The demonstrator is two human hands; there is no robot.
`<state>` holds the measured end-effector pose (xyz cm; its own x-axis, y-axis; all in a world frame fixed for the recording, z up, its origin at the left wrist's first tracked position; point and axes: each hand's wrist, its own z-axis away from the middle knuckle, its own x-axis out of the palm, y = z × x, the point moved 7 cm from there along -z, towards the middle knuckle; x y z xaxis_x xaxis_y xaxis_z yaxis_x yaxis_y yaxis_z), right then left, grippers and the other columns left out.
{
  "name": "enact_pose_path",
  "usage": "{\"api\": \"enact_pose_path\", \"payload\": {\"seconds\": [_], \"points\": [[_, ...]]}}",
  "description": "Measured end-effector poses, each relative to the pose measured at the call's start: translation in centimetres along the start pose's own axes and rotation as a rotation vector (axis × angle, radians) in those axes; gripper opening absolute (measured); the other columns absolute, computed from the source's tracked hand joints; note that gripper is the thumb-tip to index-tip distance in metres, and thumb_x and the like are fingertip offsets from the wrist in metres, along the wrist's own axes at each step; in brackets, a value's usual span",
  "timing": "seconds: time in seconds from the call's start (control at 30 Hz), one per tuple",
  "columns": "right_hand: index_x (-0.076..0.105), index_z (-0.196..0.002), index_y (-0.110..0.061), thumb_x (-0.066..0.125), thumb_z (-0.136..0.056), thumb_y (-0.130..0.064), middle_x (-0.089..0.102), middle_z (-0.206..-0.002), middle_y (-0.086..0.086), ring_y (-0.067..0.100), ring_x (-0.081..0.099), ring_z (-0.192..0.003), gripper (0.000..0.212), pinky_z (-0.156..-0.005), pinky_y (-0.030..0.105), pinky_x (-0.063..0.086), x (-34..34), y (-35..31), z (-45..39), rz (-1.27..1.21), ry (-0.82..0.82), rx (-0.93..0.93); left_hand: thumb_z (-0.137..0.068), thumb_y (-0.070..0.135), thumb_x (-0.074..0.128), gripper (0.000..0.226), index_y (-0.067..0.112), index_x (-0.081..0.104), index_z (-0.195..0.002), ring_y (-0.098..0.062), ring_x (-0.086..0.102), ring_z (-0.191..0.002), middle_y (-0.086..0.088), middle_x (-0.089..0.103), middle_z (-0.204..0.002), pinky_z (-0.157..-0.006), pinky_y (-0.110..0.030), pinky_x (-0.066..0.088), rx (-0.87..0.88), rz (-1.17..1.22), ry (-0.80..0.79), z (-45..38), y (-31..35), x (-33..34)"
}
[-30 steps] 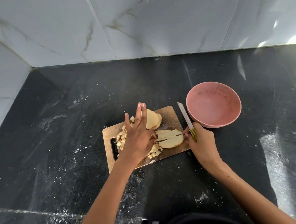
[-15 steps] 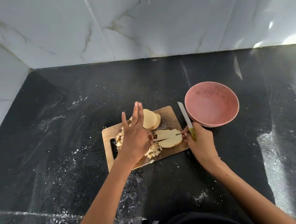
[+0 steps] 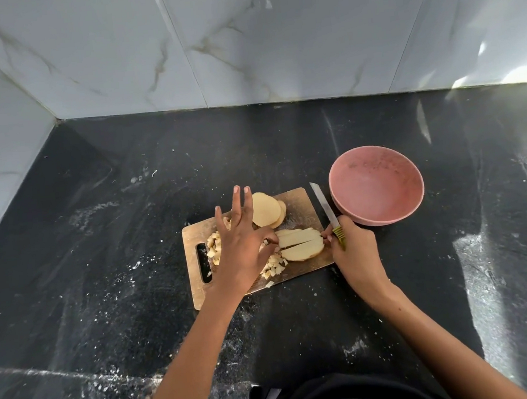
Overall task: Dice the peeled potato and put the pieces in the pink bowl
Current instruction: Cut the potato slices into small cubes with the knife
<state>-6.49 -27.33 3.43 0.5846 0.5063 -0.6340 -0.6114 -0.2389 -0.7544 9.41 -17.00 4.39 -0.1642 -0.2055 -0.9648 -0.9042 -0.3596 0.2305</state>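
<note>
A wooden cutting board (image 3: pixel 299 204) lies on the black counter. On it are long potato strips (image 3: pixel 300 244), a stack of round slices (image 3: pixel 265 213) behind them, and diced pieces (image 3: pixel 273 268) at the left and front. My left hand (image 3: pixel 244 246) pinches the strips' left end with thumb and forefinger, and its other fingers point straight up. My right hand (image 3: pixel 354 251) grips a knife (image 3: pixel 324 206) by its yellow-green handle, blade pointing away, with its fingertips at the strips' right end. The pink bowl (image 3: pixel 383 218) stands just right of the board with no potato in it.
The black stone counter (image 3: pixel 118 277) is dusted with white specks and smears. Marble-tiled walls close the back and the left side, meeting in a corner at the far left. My dark clothing shows at the bottom edge.
Both hands stay at the two ends of the cut strips, and the knife blade still points away. Only the view has shifted slightly.
</note>
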Motion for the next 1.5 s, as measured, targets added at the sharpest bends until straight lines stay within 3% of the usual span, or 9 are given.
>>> {"api": "enact_pose_path", "payload": {"seconds": [0.17,0.27,0.37,0.47,0.7,0.9,1.07,1.27,1.5], "points": [[0.052,-0.088,-0.014,0.052,-0.095,-0.01,0.057,-0.083,-0.005,0.011,0.056,-0.072,0.008,-0.059,0.029,0.048,-0.5,-1.5,1.0,0.076,0.005,-0.126,-0.083,0.036,0.069,0.005,0.034,0.073,-0.08,-0.034,-0.001,-0.148,-0.015,0.016,-0.159,-0.117,-0.051,-0.004,-0.026,0.131,0.159,3.1,-1.0,-1.5],[0.049,-0.088,-0.016,0.053,-0.095,-0.009,0.057,-0.083,-0.007,0.008,0.054,-0.072,0.011,-0.055,0.018,0.037,0.1,-1.6,1.5,0.07,-0.042,-0.158,-0.082,0.058,0.054,0.03,0.034,0.07,-0.072,-0.034,-0.001,-0.148,-0.015,0.017,-0.159,-0.118,-0.052,-0.004,0.017,0.264,0.115,5.2,-0.8,-1.2],[0.051,-0.094,-0.017,0.054,-0.094,-0.009,0.061,-0.093,-0.005,0.008,0.057,-0.078,0.009,-0.061,0.019,0.046,0.5,-1.4,2.0,0.085,-0.068,-0.161,-0.076,0.047,0.069,0.014,0.035,0.07,-0.069,-0.036,0.001,-0.148,-0.015,0.02,-0.158,-0.116,-0.059,0.0,0.061,0.272,0.055,6.7,-0.6,-0.1],[0.054,-0.099,-0.016,0.053,-0.095,-0.01,0.064,-0.098,-0.003,0.011,0.061,-0.083,0.008,-0.071,0.034,0.056,0.6,-1.2,2.1,0.101,-0.081,-0.136,-0.073,0.039,0.073,0.004,0.037,0.07,-0.07,-0.035,0.0,-0.148,-0.013,0.018,-0.159,-0.118,-0.048,-0.01,-0.013,0.283,0.08,6.9,-1.5,0.5],[0.049,-0.099,-0.02,0.051,-0.096,-0.013,0.066,-0.096,-0.002,0.011,0.061,-0.077,0.009,-0.067,0.035,0.056,0.1,-1.0,2.6,0.138,-0.084,-0.117,-0.081,0.052,0.062,0.021,0.036,0.072,-0.074,-0.029,-0.005,-0.149,-0.007,0.015,-0.16,-0.116,-0.043,-0.015,-0.123,0.328,0.136,6.4,-2.0,0.2],[0.035,-0.111,-0.025,0.045,-0.1,-0.019,0.064,-0.078,-0.002,0.016,0.065,-0.057,0.016,-0.058,0.037,0.058,-0.1,0.3,3.0,0.159,-0.244,0.027,-0.075,0.017,0.078,0.012,0.026,0.075,-0.084,-0.032,0.029,-0.143,-0.009,0.043,-0.148,-0.113,-0.061,0.021,-0.002,0.219,0.218,6.0,-1.2,-0.3],[0.042,-0.102,-0.018,0.048,-0.099,-0.028,0.06,-0.079,0.001,0.015,0.059,-0.066,0.013,-0.06,0.035,0.052,-1.0,1.1,3.6,0.244,-0.26,0.069,-0.092,0.036,0.056,0.03,0.016,0.071,-0.11,-0.025,0.058,-0.111,-0.006,0.065,-0.117,-0.092,-0.048,0.05,0.028,0.122,0.191,4.8,0.8,-0.6],[0.046,-0.104,-0.012,0.038,-0.102,-0.025,0.06,-0.08,0.005,0.018,0.058,-0.069,0.016,-0.065,0.038,0.051,-1.1,1.5,4.3,0.236,-0.281,0.12,-0.086,0.056,0.058,0.07,0.014,0.046,-0.141,-0.021,0.036,-0.136,-0.005,0.045,-0.145,-0.114,-0.035,0.02,0.114,0.031,-0.13,1.4,5.2,1.9],[0.036,-0.097,-0.015,0.032,-0.103,-0.028,0.052,-0.073,0.003,0.024,0.053,-0.068,0.016,-0.063,0.038,0.044,-0.3,0.7,4.6,0.322,-0.267,0.116,-0.087,0.042,0.065,0.069,0.01,0.042,-0.143,-0.02,0.032,-0.139,-0.008,0.041,-0.148,-0.113,-0.024,0.001,0.147,0.119,-0.144,0.8,6.1,2.2]]}}
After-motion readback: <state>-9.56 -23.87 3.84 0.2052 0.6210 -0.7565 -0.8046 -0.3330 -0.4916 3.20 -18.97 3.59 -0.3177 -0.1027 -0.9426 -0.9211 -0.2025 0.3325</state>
